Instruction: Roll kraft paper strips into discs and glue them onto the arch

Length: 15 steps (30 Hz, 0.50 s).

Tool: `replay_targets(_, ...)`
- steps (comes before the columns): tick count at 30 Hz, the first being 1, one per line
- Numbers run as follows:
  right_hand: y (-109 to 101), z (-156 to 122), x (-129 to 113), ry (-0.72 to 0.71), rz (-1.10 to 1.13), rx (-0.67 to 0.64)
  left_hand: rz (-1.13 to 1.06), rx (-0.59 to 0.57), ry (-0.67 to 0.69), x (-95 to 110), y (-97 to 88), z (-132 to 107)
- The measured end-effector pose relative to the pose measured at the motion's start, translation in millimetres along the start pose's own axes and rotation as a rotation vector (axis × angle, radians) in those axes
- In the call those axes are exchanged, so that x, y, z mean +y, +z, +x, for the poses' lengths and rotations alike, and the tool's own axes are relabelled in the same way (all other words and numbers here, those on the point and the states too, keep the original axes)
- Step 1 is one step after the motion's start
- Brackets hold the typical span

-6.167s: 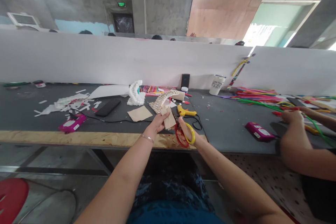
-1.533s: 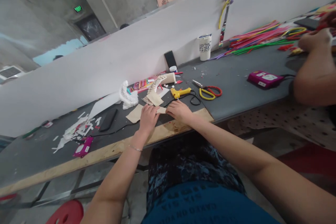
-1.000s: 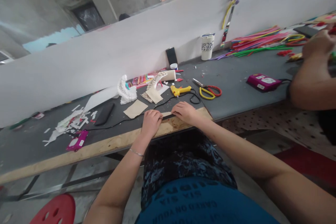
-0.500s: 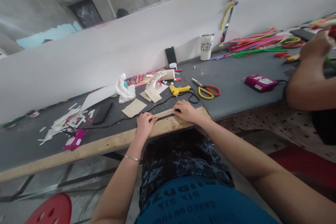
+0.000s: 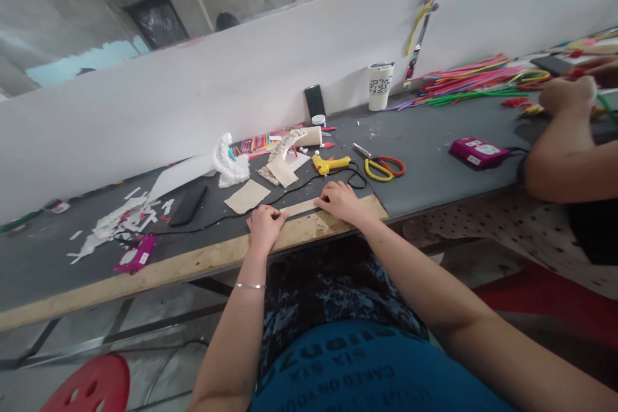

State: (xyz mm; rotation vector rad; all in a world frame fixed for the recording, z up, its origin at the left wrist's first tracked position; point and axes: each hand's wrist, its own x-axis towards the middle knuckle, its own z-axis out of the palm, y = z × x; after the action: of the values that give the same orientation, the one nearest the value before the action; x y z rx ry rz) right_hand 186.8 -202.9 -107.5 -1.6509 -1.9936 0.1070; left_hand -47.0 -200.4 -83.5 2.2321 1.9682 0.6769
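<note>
A narrow tan paper strip [image 5: 302,207] lies along the table's front edge. My left hand [image 5: 263,226] presses down on its left end with curled fingers. Its right end sits under the bent fingers of my right hand [image 5: 338,199]. Just behind lie a tan paper square [image 5: 247,196], a black cable [image 5: 226,220] and a yellow glue gun [image 5: 331,163]. Red and yellow scissors [image 5: 381,167] rest on the grey table [image 5: 425,141] to the right, apart from both hands.
White and tan arched models [image 5: 230,164] stand behind, beside a black phone [image 5: 188,205] and white scraps [image 5: 120,222]. A cup [image 5: 379,86] is at the white divider. Another person's arm [image 5: 564,141] works at the right near a magenta box [image 5: 477,152] and coloured sticks [image 5: 473,74].
The scissors were put down on the table. Both hands came down to the front edge, and they have slid apart along the folded strip, the left hand toward the left.
</note>
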Motion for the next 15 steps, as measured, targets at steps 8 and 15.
replay_targets(8,0.4,0.8,-0.4,0.034,0.032,0.007,-0.012,-0.013,0.019,-2.0,-0.8,-1.3)
replay_targets(15,2.1,1.0,-0.3,0.037,0.039,0.027,0.011,0.010,0.037,-2.6,0.7,-3.5)
